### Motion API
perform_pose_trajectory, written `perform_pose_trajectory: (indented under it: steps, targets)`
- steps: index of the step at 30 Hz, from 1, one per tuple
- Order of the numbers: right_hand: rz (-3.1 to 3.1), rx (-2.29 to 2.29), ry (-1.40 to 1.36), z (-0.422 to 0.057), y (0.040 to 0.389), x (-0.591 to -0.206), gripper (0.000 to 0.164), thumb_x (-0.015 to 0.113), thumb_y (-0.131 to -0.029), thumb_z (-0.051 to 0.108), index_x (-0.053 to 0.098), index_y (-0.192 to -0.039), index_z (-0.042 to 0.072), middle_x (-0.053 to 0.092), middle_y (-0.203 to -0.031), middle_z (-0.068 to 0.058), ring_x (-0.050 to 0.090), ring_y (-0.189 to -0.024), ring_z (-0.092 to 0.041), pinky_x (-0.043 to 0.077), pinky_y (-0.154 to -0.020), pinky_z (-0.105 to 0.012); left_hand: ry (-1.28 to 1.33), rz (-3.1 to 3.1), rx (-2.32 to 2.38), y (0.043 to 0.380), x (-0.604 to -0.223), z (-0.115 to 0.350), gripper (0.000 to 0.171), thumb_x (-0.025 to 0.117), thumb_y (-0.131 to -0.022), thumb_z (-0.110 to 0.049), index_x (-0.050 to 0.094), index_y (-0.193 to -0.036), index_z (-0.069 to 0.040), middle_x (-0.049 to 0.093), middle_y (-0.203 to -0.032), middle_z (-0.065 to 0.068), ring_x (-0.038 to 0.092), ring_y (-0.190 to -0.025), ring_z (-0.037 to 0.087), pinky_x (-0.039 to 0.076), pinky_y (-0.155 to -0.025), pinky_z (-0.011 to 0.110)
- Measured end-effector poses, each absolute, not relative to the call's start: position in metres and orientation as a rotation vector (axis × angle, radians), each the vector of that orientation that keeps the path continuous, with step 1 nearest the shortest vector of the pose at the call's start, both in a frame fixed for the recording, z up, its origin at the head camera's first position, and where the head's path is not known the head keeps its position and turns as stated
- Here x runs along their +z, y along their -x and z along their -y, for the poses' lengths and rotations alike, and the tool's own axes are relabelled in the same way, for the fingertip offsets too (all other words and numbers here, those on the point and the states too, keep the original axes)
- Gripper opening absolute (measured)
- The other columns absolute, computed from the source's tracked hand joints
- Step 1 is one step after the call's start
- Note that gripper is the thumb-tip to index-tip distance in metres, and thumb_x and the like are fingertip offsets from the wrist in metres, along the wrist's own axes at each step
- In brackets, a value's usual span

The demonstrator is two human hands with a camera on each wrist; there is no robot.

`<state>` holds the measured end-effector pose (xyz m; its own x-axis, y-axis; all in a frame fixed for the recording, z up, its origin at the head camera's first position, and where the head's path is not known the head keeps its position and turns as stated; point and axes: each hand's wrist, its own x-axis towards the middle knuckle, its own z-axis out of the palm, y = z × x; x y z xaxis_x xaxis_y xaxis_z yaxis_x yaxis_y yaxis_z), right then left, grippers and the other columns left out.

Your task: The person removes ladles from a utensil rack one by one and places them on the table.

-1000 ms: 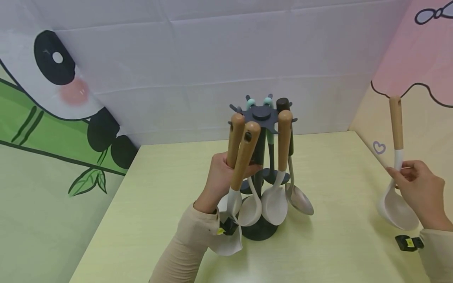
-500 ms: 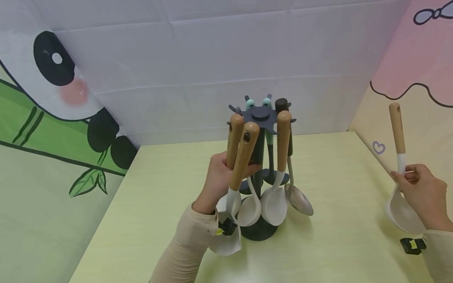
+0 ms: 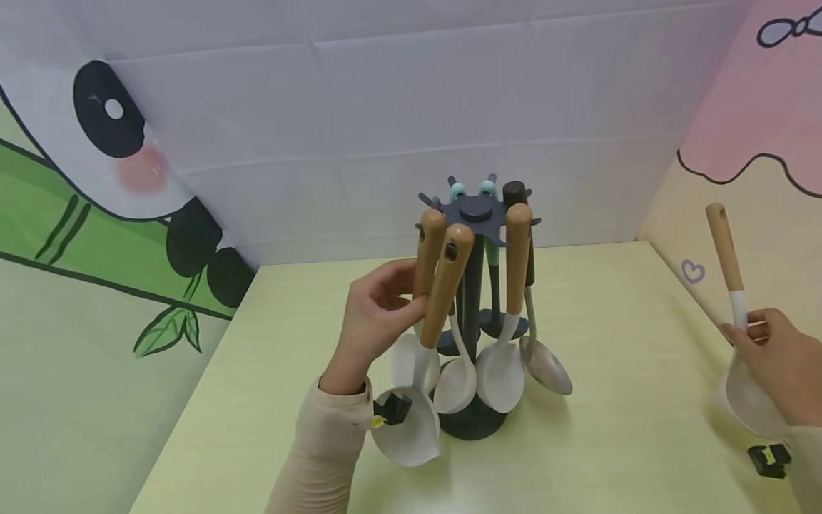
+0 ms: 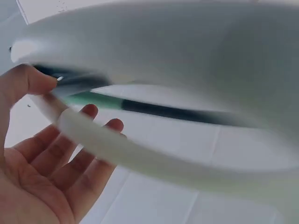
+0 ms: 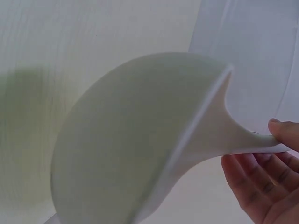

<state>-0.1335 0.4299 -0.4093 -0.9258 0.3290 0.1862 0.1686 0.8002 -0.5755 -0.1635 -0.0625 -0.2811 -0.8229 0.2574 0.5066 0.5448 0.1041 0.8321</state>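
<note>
On the right of the head view my right hand (image 3: pixel 780 364) pinches the white neck of a ladle (image 3: pixel 724 246) with a wooden handle. The right wrist view shows its deep white bowl (image 5: pixel 121 135) close up. My left hand (image 3: pixel 372 310) is beside a dark utensil stand (image 3: pixel 471 421), its thumb right at the wooden handle of a front white ladle (image 3: pixel 411 435). A second wooden handle (image 3: pixel 429 243) passes before its fingers. In the left wrist view the fingers (image 4: pixel 88 172) lie loosely spread behind a blurred white neck (image 4: pixel 140 154).
Also hanging on the stand are a small white spoon (image 3: pixel 456 385), a larger white spoon (image 3: pixel 501 378), a metal spoon (image 3: pixel 546 364) and a green-handled dark utensil (image 3: pixel 504 325). A pale curtain (image 3: pixel 411 143) backs the yellow table (image 3: pixel 282 343); printed walls stand either side.
My left hand has let go of the stand's post and drawn back to the left. My right hand has moved down and right with the ladle, whose handle tilts more to the left.
</note>
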Motion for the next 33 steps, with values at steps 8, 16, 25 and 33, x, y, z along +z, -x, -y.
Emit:
perform_pose_trajectory:
  steps: [8,16,25,33]
  targets:
    - [2.704,0.824,0.4,-0.452,0.142,-0.431,0.05,0.051,-0.091,0.035,0.042,-0.111,-0.009,0.054,-0.087,-0.024,0.047,-0.06,-0.004,0.037,-0.048,-0.028,0.857,2.027,-1.771,0.159,-0.264,0.072,0.046,0.057,-0.079,-0.01,0.052,-0.123,0.004,0.059,-0.115,0.016,0.06,-0.1,0.026,0.054,-0.074,0.037]
    - [2.72,0.797,0.356,-0.455,0.137,-0.429,0.042,0.054,-0.091,0.025,0.043,-0.106,-0.012,0.055,-0.08,-0.025,0.043,-0.054,0.0,0.036,-0.043,-0.023,0.931,1.84,-1.721,0.16,-0.245,0.066,0.073,0.062,-0.082,-0.041,0.038,-0.133,0.006,0.046,-0.133,0.014,0.047,-0.12,0.029,0.045,-0.09,0.046]
    - [2.787,0.727,0.361,-0.455,0.137,-0.424,0.039,0.053,-0.091,0.021,0.04,-0.102,-0.014,0.053,-0.073,-0.025,0.047,-0.05,-0.012,0.037,-0.043,-0.027,0.997,1.751,-1.676,0.159,-0.23,0.049,0.079,0.064,-0.081,-0.04,0.031,-0.134,0.008,0.038,-0.138,0.017,0.038,-0.127,0.025,0.038,-0.099,0.044]
    - [2.817,0.721,0.355,-0.465,0.141,-0.434,0.039,0.054,-0.091,0.021,0.039,-0.098,-0.014,0.051,-0.069,-0.021,0.048,-0.05,-0.019,0.037,-0.042,-0.028,1.049,1.8,-1.583,0.156,-0.221,0.04,0.074,0.063,-0.08,-0.031,0.031,-0.135,0.008,0.037,-0.139,0.015,0.036,-0.129,0.021,0.036,-0.102,0.042]
